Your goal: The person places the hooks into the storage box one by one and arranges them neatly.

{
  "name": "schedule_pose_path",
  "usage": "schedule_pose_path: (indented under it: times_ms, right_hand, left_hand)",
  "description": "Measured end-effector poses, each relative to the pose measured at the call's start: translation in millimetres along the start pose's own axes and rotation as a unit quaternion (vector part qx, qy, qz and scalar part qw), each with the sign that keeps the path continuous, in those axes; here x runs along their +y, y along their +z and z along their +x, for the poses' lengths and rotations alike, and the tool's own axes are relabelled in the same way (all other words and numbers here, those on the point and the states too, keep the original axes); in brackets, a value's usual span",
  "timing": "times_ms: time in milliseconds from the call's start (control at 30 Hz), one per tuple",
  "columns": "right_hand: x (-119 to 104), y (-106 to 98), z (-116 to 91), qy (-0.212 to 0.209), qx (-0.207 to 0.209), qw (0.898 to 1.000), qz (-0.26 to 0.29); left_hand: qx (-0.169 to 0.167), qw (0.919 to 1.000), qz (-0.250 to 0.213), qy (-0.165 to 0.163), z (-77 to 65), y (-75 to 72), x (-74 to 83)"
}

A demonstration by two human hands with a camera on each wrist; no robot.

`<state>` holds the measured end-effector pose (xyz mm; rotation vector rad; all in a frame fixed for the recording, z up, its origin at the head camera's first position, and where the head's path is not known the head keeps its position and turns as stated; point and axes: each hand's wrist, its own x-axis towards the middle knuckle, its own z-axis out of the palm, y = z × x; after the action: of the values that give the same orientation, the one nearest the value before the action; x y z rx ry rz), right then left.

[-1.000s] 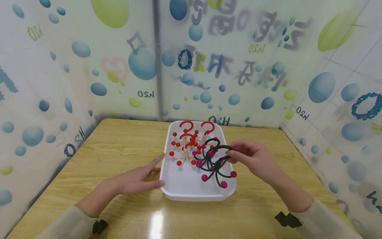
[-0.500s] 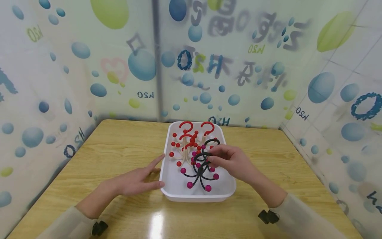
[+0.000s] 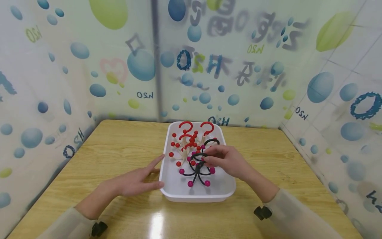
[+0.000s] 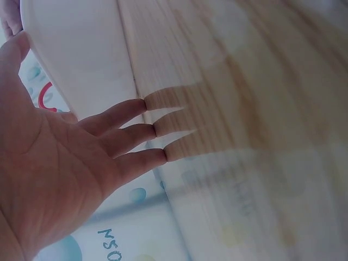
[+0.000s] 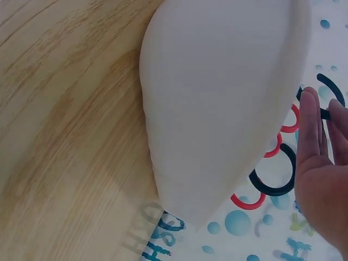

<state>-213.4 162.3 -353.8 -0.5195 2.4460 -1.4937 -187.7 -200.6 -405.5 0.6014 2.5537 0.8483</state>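
My right hand [image 3: 231, 162] pinches the top curve of a black hook [image 3: 197, 169] between thumb and fingers. Several curved prongs with magenta balls spread from this hook, over the front part of a white plastic bin [image 3: 176, 181]. In the right wrist view, the fingers and thumb close around a piece of its black curve [image 5: 325, 113]. Another black hook [image 3: 212, 140] stands just behind, partly hidden by my right hand. My left hand [image 3: 134, 181] has its fingers spread straight, with thumb and a fingertip at the bin's left rim.
Red-topped hooks [image 3: 185, 153] with beige prongs and red balls fill the back left of the bin. The bin stands on a wooden table [image 3: 125, 146]. A patterned curtain [image 3: 119, 96] hangs behind the table's far edge.
The right hand has carried the black hook leftward from the bin's right edge to its front middle. Its prongs now spread more evenly. The left hand has stayed put.
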Motion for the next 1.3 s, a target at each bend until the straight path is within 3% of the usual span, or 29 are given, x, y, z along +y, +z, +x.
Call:
schedule_pose_path:
  times_ms: [933, 1300]
  right_hand:
    - [9, 3, 0, 0.004, -0.017, 1.0, -0.003]
    - [17, -13, -15, 0.009, 0.005, 1.0, -0.014]
  left_hand:
    - [0.004, 1.0, 0.007, -0.001, 0.0, 0.6, -1.8]
    - [0.0, 1.0, 0.009, -0.005, -1.4, -0.2, -2.8]
